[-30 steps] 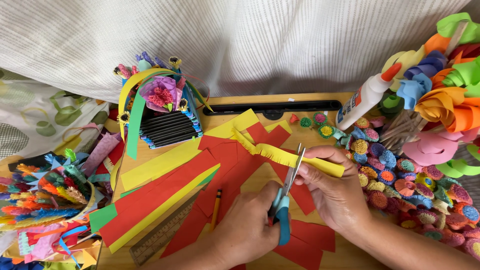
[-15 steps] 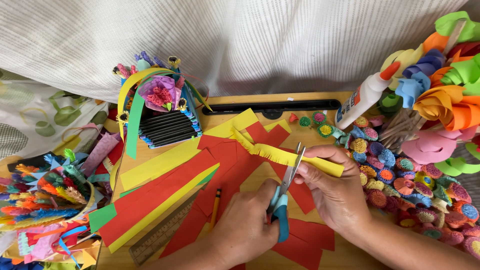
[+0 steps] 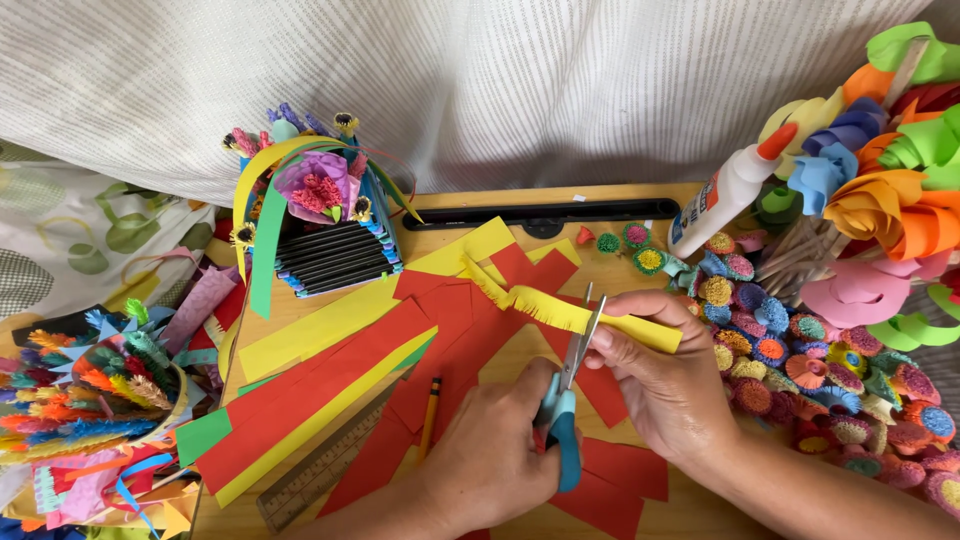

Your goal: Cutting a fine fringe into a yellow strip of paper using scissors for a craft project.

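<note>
My left hand (image 3: pixel 490 455) grips blue-handled scissors (image 3: pixel 565 400), whose blades point up and bite into a yellow paper strip (image 3: pixel 560 312). The strip's edge to the left of the blades is cut into a fine fringe. My right hand (image 3: pixel 665 385) pinches the uncut right end of the strip between thumb and fingers, just right of the blades. Both hands hover over red paper strips (image 3: pixel 330 385) and yellow paper strips (image 3: pixel 300 335) spread on the wooden board (image 3: pixel 600 265).
A pencil (image 3: pixel 430 415) and a ruler (image 3: pixel 320 470) lie among the strips. A white glue bottle (image 3: pixel 725 190) leans at the back right. Several small rolled paper flowers (image 3: pixel 790 355) pile up on the right, big paper roses (image 3: pixel 880 200) above them. A paper basket (image 3: pixel 320 225) stands at the back left.
Almost nothing differs: the scissors stay at the same spot on the yellow strip, and both hands hold their grip.
</note>
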